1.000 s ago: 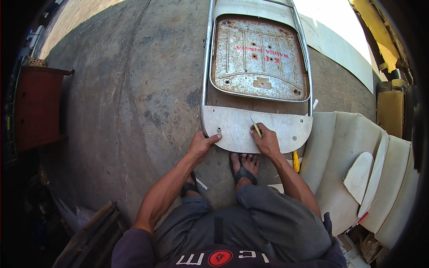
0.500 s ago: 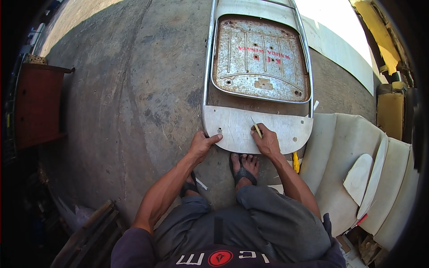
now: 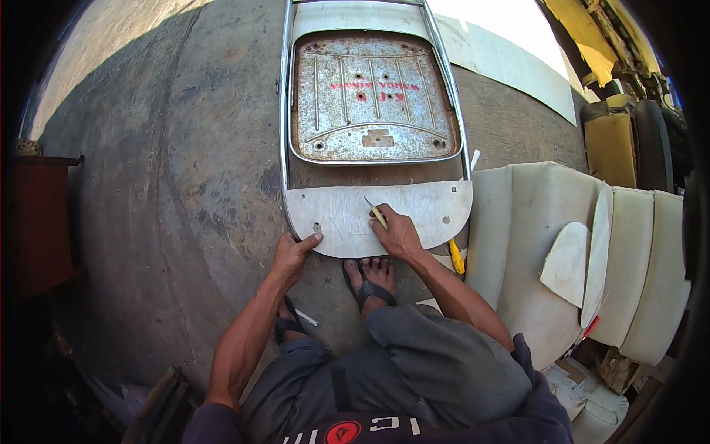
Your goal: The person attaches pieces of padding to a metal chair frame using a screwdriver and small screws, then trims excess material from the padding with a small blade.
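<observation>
A folding-chair frame of shiny metal tube (image 3: 284,118) lies on the floor, with a rusty metal seat pan (image 3: 373,96) inside it. Across its near end is a pale, thin board (image 3: 347,211) with rounded corners and small holes. At the board's near left corner, my left hand (image 3: 293,257) grips the edge, thumb on top and fingers mostly hidden beneath. My right hand (image 3: 398,235) rests on the board right of its middle. Closed in it is a slim tool with a pale yellow handle (image 3: 379,217), its thin pointed metal tip angled up and left over the board.
Right of the frame lie cream padded cushions (image 3: 518,244) with pale offcuts (image 3: 566,263) on top. A yellow-handled tool (image 3: 456,257) lies beside the board's right corner. A red metal object (image 3: 44,222) stands far left. My sandaled foot (image 3: 368,281) is just below the board.
The whole scene has shifted left in view as my head turned. My hands keep nearly the same places on the board, with the slim tool still in the right.
</observation>
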Motion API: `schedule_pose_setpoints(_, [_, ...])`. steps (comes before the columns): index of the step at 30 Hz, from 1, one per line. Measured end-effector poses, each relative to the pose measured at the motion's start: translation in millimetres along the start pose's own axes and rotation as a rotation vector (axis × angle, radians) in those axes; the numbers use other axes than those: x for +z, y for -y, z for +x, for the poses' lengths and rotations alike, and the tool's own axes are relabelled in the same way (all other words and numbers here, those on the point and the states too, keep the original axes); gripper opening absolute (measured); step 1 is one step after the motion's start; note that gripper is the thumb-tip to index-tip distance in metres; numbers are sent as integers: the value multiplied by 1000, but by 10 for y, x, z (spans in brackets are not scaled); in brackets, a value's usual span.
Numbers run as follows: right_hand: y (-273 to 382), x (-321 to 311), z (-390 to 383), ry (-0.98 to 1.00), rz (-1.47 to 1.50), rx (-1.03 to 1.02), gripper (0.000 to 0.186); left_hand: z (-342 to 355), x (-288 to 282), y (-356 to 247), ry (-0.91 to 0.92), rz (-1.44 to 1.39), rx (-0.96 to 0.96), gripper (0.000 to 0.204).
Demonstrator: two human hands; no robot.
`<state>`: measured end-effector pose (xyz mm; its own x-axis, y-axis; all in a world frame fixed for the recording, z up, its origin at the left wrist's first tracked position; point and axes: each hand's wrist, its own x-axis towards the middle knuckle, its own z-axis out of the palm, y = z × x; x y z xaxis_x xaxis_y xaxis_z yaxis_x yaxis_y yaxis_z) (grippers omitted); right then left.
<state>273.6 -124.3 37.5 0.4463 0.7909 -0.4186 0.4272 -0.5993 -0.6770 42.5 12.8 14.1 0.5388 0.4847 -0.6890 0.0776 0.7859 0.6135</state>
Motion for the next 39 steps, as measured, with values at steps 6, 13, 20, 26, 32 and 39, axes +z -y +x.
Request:
schedule_pose_setpoints(6, [-18,12,-4,10,-40,36,36,-2,2,-19,-6,39,4,42])
schedule_pose_setpoints(13, [5,-94,-215,7,18,36,33,-27,5,-7,-14,51,0,40])
schedule_pose_setpoints(20, [-316,-809,-372,-405,216,167,29,23,64,-161,-168,160,-14,43])
schedule_pose_setpoints(26, [-212,-1150,-376,-411,145,195,26,53,-383,-564,-280,162,99,45])
schedule_pose_setpoints(32, [19,-1009,31,-278,-338,-298,23,73,-609,-662,-589,575,368,49])
schedule_pose_setpoints(39, [-89,-1050,177,-91,-583,-333,23,-210,751,-54,-163,1230,895,58])
